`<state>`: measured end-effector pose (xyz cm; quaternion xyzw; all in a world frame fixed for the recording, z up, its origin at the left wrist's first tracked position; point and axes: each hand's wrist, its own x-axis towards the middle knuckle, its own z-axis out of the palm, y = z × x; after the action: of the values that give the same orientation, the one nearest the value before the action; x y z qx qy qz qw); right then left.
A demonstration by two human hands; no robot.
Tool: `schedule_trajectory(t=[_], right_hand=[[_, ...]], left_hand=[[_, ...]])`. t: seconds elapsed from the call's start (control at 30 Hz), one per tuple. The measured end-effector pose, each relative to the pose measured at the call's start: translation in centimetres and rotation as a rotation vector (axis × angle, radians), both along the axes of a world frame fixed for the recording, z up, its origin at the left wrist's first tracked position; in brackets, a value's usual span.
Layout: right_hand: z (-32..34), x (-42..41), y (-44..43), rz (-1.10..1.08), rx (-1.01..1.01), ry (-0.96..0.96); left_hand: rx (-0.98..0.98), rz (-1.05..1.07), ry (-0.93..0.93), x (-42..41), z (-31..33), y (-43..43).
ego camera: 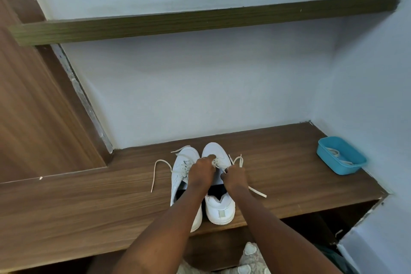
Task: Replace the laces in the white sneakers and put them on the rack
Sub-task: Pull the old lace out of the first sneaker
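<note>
Two white sneakers stand side by side on the wooden shelf [89, 202], toes toward the wall. The left sneaker [181, 176] has a loosened cream lace [155, 171] trailing off to its left. My left hand [201, 172] reaches over the right sneaker [216, 153] and pinches its lace near the lower eyelets. My right hand [235, 177] is closed on the same lace, whose loop [239, 160] sticks up above the fist and whose end [258, 192] lies on the shelf to the right. My forearms hide both shoes' middles.
A blue plastic tub [341, 155] with pale laces in it sits at the shelf's right end by the wall. A second wooden shelf [200, 22] runs above. A wooden panel [33, 107] closes the left side. An open space lies below the shelf.
</note>
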<state>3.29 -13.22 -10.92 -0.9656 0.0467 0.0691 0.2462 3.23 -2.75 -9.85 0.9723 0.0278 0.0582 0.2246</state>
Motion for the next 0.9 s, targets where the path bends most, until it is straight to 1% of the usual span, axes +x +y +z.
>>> schedule_trajectory(t=[0.07, 0.1, 0.2, 0.33, 0.6, 0.7, 0.73, 0.8, 0.9], right_hand=[[-0.1, -0.1, 0.0, 0.0, -0.019, -0.006], [-0.1, -0.2, 0.1, 0.008, -0.029, -0.007], [-0.2, -0.4, 0.2, 0.037, -0.045, -0.011], [-0.5, -0.7, 0.4, 0.057, -0.085, -0.016], [-0.9, -0.9, 0.3, 0.124, -0.162, -0.05], [-0.8, -0.9, 0.2, 0.142, -0.178, -0.058], [-0.8, -0.9, 0.2, 0.148, -0.186, -0.059], [-0.7, -0.9, 0.1, 0.154, -0.19, -0.064], [-0.6, -0.9, 0.1, 0.151, -0.194, -0.062]], left_hand=[[0.224, -0.106, -0.021, 0.0, 0.1, 0.0], [0.283, -0.13, -0.023, 0.0, 0.1, 0.0], [0.327, -0.126, -0.022, 0.1, 0.0, 0.3], [0.279, -0.054, -0.013, 0.0, -0.2, 0.5], [-0.033, 0.193, -0.043, -0.6, 0.0, 1.5], [-0.119, 0.308, -0.022, -0.3, 0.3, 1.1], [-0.141, 0.317, -0.009, -0.2, 0.3, 0.9], [-0.123, 0.251, -0.011, -0.2, 0.3, 0.5], [0.065, 0.03, -0.069, 0.0, 0.3, 0.1]])
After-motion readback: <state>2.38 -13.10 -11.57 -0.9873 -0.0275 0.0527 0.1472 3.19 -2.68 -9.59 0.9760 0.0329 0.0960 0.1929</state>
